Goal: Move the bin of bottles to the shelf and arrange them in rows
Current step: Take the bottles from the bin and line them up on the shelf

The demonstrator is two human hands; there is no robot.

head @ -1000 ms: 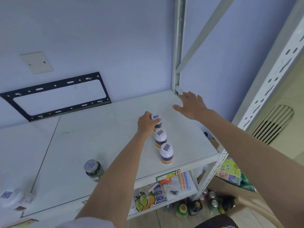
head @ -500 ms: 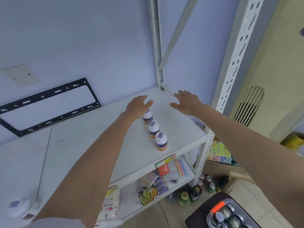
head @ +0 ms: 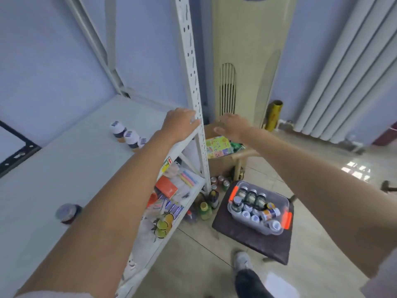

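On the shelf (head: 64,168) a dark-lidded jar (head: 68,212) stands alone near the front; the row of white-capped bottles (head: 126,135) the left hand (head: 179,123) gripped a second ago stands released. Both hands have swung right, empty: the left relaxed at the perforated upright (head: 193,82), the right hand (head: 231,126) spread beyond it. The bin (head: 261,208), with more bottles inside, sits on a dark stool (head: 253,235) below, with open floor around.
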